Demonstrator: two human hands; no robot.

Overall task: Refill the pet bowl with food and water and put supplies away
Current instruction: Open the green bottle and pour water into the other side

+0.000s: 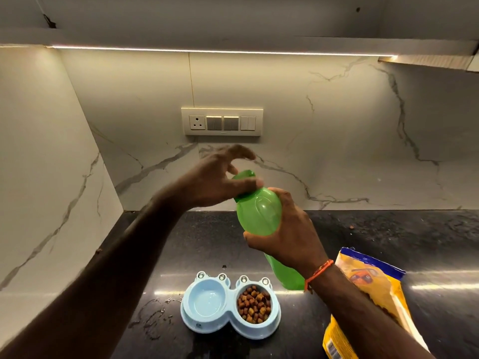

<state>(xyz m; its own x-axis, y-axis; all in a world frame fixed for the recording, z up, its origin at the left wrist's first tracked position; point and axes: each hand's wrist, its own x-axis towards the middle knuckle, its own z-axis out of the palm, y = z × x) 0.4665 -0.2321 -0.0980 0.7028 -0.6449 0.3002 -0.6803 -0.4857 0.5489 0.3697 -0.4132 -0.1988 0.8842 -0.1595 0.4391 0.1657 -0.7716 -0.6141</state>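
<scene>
Head view, right hand: the right hand point(290, 229) wraps the middle of the green bottle point(261, 211), thumb on the near side and fingers round the far side, holding it tilted with its top toward 11 o'clock. My reading is that this steadies the body so the other hand can work the top.

Head view, left hand: the left hand point(220, 177) sits at the bottle's cap point(246, 174), thumb lying across the neck and fingers spread and curled above it, not closed on anything. Whether it is opening or closing the cap cannot be told.

Head view, pet bowl: the blue double bowl point(230, 330) stands on the dark counter point(388, 242) at 6 o'clock from the bottle. Its right cup holds brown kibble point(255, 305). Its left cup point(206, 300) looks pale and glossy; whether water is in it is unclear.

Head view, food bag: the yellow and blue bag point(373, 283) lies at 4 o'clock from the bottle, mouth open, partly behind the right forearm, not yet put away.

Head view, counter: wet streaks point(153, 314) show at 9 o'clock from the bowl.

Stage, as a judgement: food done, water step in hand, supplies left to store.
</scene>
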